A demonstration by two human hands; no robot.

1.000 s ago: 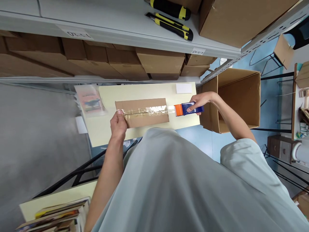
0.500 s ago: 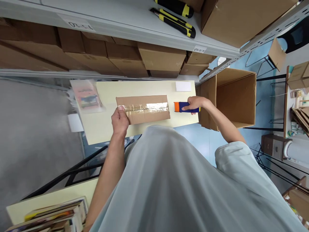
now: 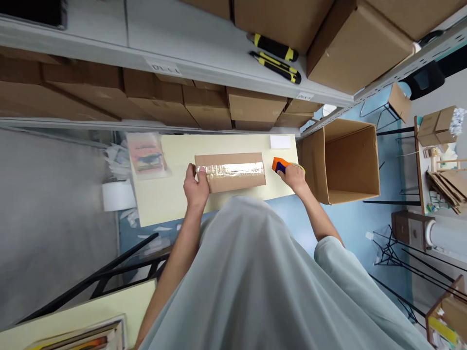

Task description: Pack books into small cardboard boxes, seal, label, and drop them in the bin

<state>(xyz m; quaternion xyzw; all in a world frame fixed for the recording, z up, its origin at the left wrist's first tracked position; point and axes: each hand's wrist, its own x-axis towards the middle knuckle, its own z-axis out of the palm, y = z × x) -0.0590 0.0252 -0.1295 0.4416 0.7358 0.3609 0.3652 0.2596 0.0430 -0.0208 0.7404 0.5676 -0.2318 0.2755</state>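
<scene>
Brown cardboard forms the box, an oblong at or just above the pale table; it is probably light and fairly stiff, liable to dent at its corners. Its glossy, wrinkled tape looks slippery, so the bare ends or long edges should grip best. Left hand: fingers clamped on the box's left end, thumb on top. Right of the box, the right hand's fingers wrap an orange-and-blue dispenser, apparently hard plastic. Left of the box lies a filmy packet; beyond it, black-and-yellow knives rest on smooth grey metal shelving.
</scene>
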